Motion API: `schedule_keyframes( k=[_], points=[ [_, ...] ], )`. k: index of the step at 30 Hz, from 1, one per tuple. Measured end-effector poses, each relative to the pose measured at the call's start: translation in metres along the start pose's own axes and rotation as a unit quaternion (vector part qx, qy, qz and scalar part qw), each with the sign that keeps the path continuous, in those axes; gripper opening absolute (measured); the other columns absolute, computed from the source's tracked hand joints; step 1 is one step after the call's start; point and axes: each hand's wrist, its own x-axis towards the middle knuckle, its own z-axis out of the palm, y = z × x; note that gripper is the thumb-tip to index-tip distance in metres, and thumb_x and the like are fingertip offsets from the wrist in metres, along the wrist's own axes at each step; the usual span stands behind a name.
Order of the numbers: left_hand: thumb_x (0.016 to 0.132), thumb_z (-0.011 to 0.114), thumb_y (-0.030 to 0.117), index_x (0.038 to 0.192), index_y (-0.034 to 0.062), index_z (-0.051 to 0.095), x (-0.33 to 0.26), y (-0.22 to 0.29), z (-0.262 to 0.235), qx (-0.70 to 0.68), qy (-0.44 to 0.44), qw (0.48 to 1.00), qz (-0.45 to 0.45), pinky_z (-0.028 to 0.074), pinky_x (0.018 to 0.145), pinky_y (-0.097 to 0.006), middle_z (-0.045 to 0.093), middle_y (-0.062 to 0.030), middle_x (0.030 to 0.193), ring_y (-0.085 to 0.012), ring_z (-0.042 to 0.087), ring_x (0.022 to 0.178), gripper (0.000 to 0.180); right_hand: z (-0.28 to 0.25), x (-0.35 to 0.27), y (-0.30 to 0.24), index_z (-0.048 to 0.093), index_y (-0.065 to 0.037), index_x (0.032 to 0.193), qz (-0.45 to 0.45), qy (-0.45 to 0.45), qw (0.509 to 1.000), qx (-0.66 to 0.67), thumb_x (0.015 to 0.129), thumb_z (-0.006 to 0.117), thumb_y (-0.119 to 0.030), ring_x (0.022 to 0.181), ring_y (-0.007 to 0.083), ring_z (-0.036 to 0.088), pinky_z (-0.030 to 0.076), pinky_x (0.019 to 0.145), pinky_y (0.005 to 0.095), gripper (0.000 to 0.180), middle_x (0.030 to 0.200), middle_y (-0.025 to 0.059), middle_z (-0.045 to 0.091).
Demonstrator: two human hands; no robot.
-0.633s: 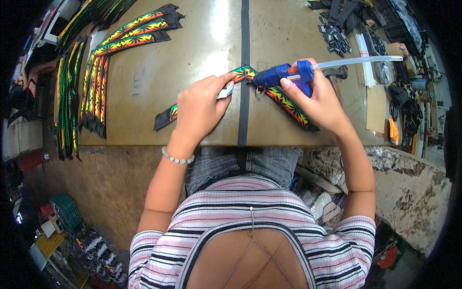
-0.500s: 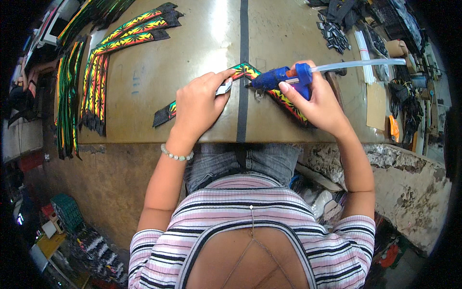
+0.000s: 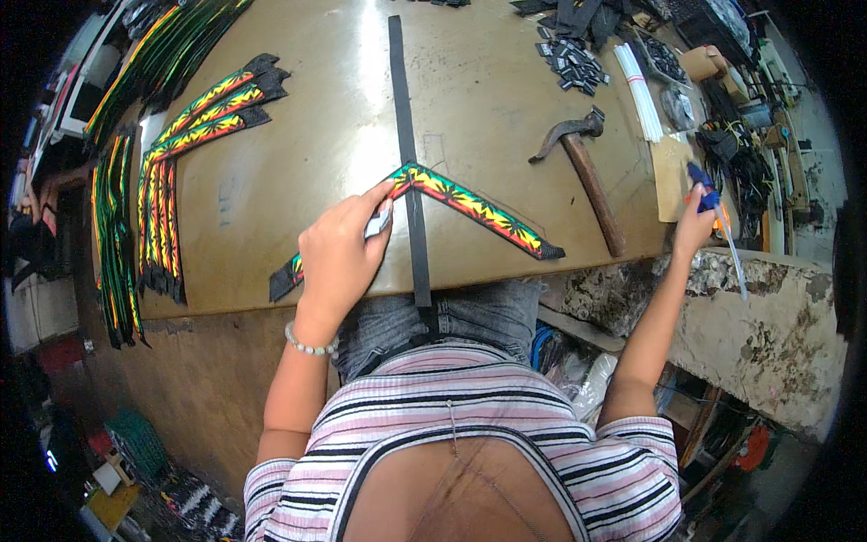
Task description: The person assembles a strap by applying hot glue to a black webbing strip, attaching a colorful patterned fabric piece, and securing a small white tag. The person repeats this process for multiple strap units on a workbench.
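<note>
From where I stand, at the left of the counter (image 3: 298,154) there hang narrow green-edged straps (image 3: 113,244), their lower ends passing over the front edge. Next to them lie several patterned straps (image 3: 161,221), bent and layered in the same direction, perhaps so that they keep together as one group.

Then comes the left hand (image 3: 343,248). Its fingers are closed, with a small white piece (image 3: 377,222) gripped near the thumb, and they rest upon one bent strap (image 3: 483,212), I think to keep it steady. This strap lies in the middle of the counter, near the front; its corner sits over a long black strip (image 3: 419,253), which maybe serves as a centre mark.

To the right, a hammer (image 3: 591,185) lies apart from the strap, seemingly within easy reach. Beyond it are white sticks (image 3: 638,95) and a cardboard sheet (image 3: 670,167).

At the far right, the right hand (image 3: 694,226) has its fingers wrapped around a blue glue gun (image 3: 704,188), beside the cardboard, well away from the strap. A clear glue stick (image 3: 736,257) sticks out behind it.
</note>
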Motion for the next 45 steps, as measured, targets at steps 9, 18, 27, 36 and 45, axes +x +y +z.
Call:
schedule_keyframes(
  k=[9,18,27,36,45],
  points=[
    [0.089,0.069,0.019,0.111,0.0139,0.072,-0.002,0.002,0.003,0.009,0.02,1.0,0.013,0.051,0.065,-0.036,0.068,-0.0104,0.083,-0.0273,0.067,0.073,0.022,0.002,-0.016,-0.106,0.072,0.001,0.101,-0.219,-0.224,0.949,-0.012,0.093,0.067,-0.028,0.085,0.024,0.07,0.052,0.075,0.0335,0.03,0.091,0.0178,0.072],
    [0.088,0.07,0.018,0.111,0.0136,0.072,-0.013,0.003,0.002,-0.025,0.052,0.997,0.045,0.052,0.066,-0.037,0.07,-0.0105,0.086,-0.0283,0.068,0.075,0.024,0.081,-0.019,-0.133,0.071,0.0,0.103,-0.374,-0.247,0.894,-0.016,0.092,0.066,-0.012,0.077,0.0287,0.067,0.052,0.072,0.0354,0.017,0.09,0.016,0.069],
    [0.089,0.069,0.021,0.114,0.017,0.071,-0.027,0.01,-0.003,0.001,0.0,1.0,0.015,0.052,0.063,-0.038,0.069,-0.0096,0.082,-0.0278,0.068,0.073,0.025,-0.008,-0.209,-0.225,0.07,0.001,0.111,-0.002,-0.52,0.762,0.386,0.091,0.071,-0.007,0.07,0.0067,0.062,0.051,0.064,0.0201,0.021,0.086,0.0017,0.068],
    [0.087,0.07,0.019,0.113,0.0149,0.071,-0.028,0.006,0.002,-0.001,0.028,0.999,0.035,0.051,0.062,-0.038,0.069,-0.0102,0.082,-0.0283,0.067,0.071,0.027,0.022,-0.251,-0.232,0.071,0.002,0.099,-0.265,-0.338,0.845,0.318,0.088,0.07,-0.003,0.07,0.0182,0.065,0.052,0.064,0.0277,0.012,0.088,0.0135,0.07],
    [0.084,0.072,0.015,0.111,0.0127,0.07,-0.027,0.009,0.0,-0.017,0.049,0.997,0.05,0.051,0.06,-0.039,0.066,-0.0102,0.076,-0.0284,0.065,0.067,0.027,0.028,-0.255,-0.236,0.068,-0.002,0.098,-0.278,-0.346,0.851,0.281,0.085,0.069,-0.003,0.077,0.028,0.065,0.052,0.069,0.037,0.013,0.091,0.0122,0.065]
  ],
)
